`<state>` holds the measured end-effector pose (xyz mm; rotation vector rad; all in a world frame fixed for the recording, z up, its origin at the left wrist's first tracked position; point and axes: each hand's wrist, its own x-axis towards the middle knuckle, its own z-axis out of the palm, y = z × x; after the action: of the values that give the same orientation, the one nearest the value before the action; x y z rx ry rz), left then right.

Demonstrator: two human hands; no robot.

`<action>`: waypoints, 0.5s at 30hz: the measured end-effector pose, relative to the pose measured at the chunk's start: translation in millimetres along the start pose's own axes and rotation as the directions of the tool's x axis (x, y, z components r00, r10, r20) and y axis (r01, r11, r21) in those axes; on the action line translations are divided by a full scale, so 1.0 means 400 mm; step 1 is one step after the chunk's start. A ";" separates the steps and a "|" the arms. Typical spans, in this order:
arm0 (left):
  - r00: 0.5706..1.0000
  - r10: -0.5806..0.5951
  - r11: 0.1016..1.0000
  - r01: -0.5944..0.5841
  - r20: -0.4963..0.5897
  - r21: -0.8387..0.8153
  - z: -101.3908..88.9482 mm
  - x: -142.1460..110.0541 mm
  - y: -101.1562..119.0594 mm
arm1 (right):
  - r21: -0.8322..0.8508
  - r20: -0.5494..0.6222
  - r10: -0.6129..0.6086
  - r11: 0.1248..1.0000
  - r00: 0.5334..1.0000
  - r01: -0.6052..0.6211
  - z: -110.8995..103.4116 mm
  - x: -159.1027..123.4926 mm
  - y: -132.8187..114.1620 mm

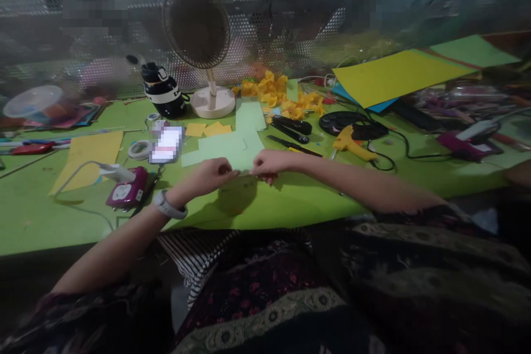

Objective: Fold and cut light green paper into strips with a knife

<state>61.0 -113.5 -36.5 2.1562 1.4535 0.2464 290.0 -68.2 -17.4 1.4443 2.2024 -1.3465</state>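
Note:
My left hand (209, 175) and my right hand (269, 164) meet above the near part of the green table (290, 202). Both are closed in a pinch on the near edge of a pale green paper piece (226, 149), which stretches away from me over the table. My left wrist wears a white watch (169, 206). A round shadow lies on the table just under the hands.
A small fan (198, 38) stands at the back, beside a black-and-white bottle (162, 90). Yellow paper flowers (282, 94), scissors (292, 126), a yellow glue gun (352, 142), tape rolls (140, 149), a magenta device (126, 192) and yellow sheets (394, 74) lie around.

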 end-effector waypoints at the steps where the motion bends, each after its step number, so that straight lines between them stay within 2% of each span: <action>1: 0.999 -0.022 1.000 0.023 0.034 -0.012 0.000 0.024 0.015 | 0.004 0.010 0.019 1.000 1.000 -0.019 0.000 0.018 -0.007; 3: 0.991 -0.071 0.996 0.076 0.111 -0.039 0.007 0.062 0.031 | 0.003 0.030 0.050 0.999 0.998 -0.050 0.004 0.046 -0.010; 6: 0.974 -0.111 0.989 0.128 0.198 -0.076 0.023 0.091 0.025 | 0.010 0.054 0.077 0.997 0.996 -0.078 0.014 0.072 -0.001; 11: 0.967 -0.102 0.992 0.116 0.233 -0.045 0.029 0.097 0.010 | 0.019 0.070 0.107 0.994 0.992 -0.109 0.005 0.080 0.024; 15: 0.964 -0.111 0.990 0.129 0.241 -0.061 0.026 0.098 0.013 | -0.002 0.075 0.122 0.992 0.990 -0.122 -0.031 0.040 0.080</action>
<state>85.4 -82.9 -48.1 1.9534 1.4068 -0.0011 311.3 -45.1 -38.0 1.4785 2.0317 -1.3403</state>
